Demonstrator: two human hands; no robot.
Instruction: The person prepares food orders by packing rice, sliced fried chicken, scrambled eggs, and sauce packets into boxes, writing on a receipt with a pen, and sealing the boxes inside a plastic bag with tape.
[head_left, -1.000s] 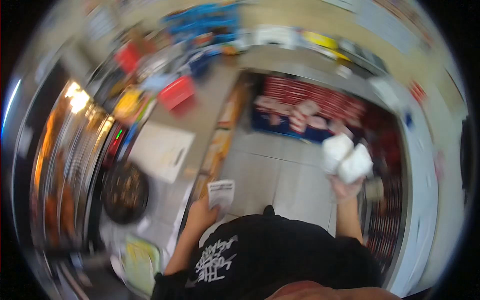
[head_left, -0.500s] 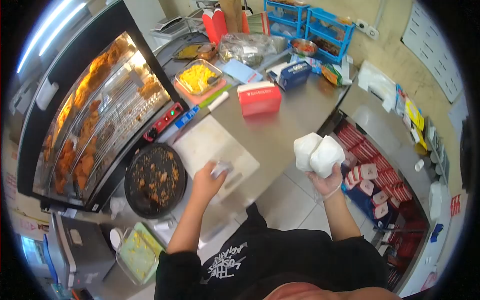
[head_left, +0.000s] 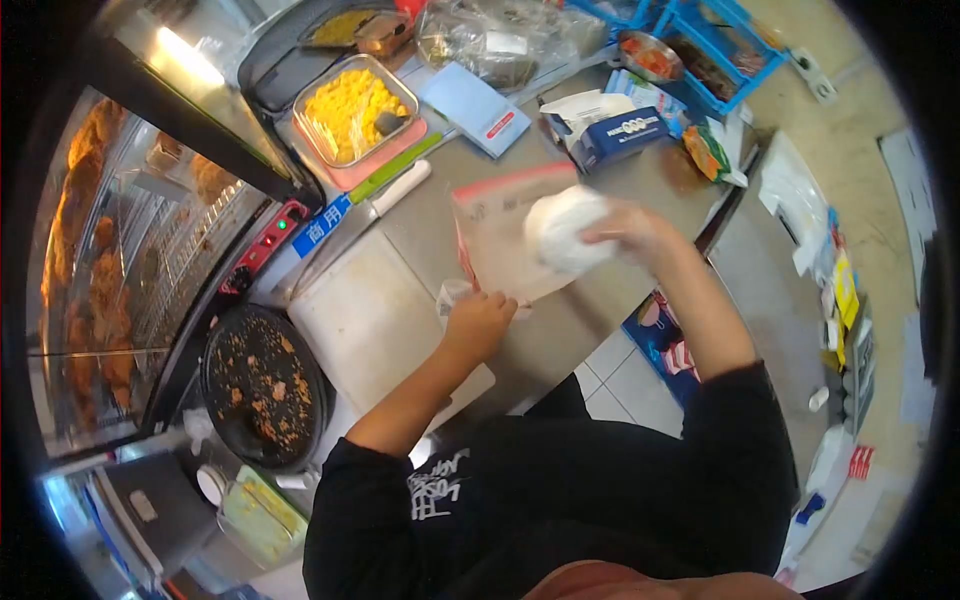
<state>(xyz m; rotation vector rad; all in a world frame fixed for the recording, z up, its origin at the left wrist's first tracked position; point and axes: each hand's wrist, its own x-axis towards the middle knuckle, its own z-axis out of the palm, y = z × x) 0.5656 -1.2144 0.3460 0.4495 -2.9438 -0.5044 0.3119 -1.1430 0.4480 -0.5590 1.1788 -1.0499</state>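
Observation:
My right hand [head_left: 640, 232], blurred by motion, grips a white paper-wrapped bundle [head_left: 562, 222] over the open red cardboard box [head_left: 492, 218]. The box's pale inside and red rim show, and the bundle hides part of it. At the box's near left corner, my left hand [head_left: 480, 325] has its fingers curled on the edge. A crumpled piece of clear plastic [head_left: 453, 294] sticks out beside these fingers. Left of the box lies a white cutting board [head_left: 365, 310], with a white-handled knife [head_left: 402, 190] beyond it.
A round black pan [head_left: 262, 385] with crumbs stands beside the heated display case [head_left: 110, 270]. Behind are a glass container of yellow food [head_left: 350, 110], a light blue box [head_left: 475, 108], a dark blue box [head_left: 620, 135] and blue racks [head_left: 725, 50].
My right hand has brought the white bundle leftward and forward over the red box. The box, closed before, now stands open. My left hand has moved from the cutting board to the box's edge.

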